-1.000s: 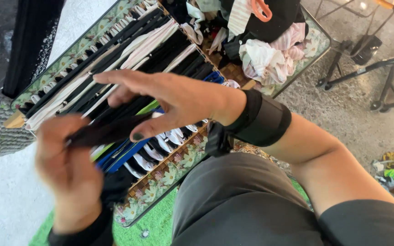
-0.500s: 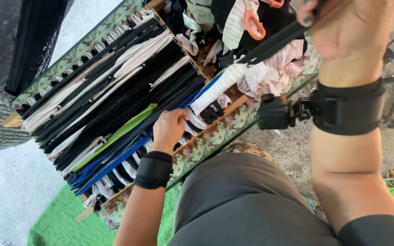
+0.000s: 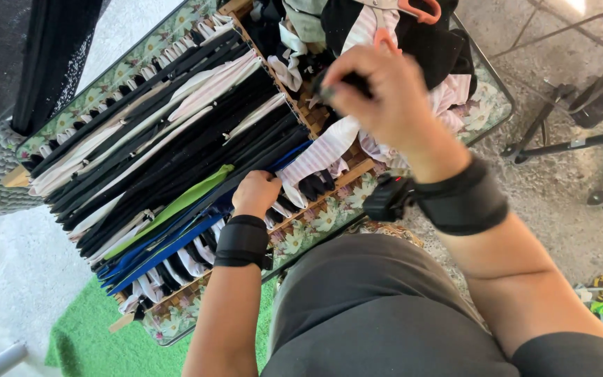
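Left hand lowered, curled; right hand raised, pinching

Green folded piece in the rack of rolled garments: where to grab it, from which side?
Grip the green piece by its top edge, near the end toward the left hand, coming from above. It stands on edge as a long thin strip, wedged between black pieces and blue ones, so its flanks are blocked; probably only a pinch along the exposed top fits.

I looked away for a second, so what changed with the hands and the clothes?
The right hand came down from the top edge to the heap of loose clothes, fingers closed on a dark piece. The left hand stays pressed on the folded rows in the tray, which look unchanged.
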